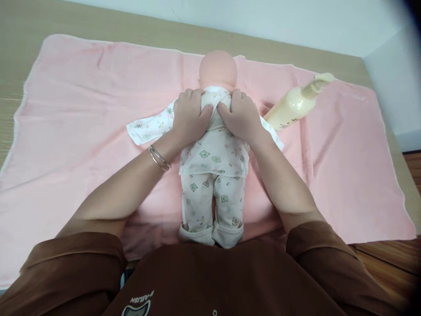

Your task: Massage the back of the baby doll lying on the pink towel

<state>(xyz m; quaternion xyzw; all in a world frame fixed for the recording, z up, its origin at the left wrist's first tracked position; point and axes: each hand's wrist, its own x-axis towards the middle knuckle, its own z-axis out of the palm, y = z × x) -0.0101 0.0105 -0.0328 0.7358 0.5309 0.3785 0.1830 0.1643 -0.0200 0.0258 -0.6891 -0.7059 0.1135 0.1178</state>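
A baby doll [219, 72] lies lengthwise in front of me on a pink blanket, its head at the far end and its face out of sight. It is dressed in a white shirt [215, 153] printed with small animals and matching trousers [197, 197]. My left hand [190, 114] is curled over the doll's left-side shoulder, thumb on the upper shirt. Over the other shoulder, my right hand [242, 115] is curled likewise. Between the two thumbs the cloth forms a fold. The shirt's sleeves stick out flat on both sides; my hands hide the shoulders.
The pink blanket [82, 96] covers most of the wooden table [19, 26]. A cream-coloured pump bottle [294, 103] lies tilted on the blanket to the right, close to the right sleeve. A white wall [263, 22] runs behind the table.
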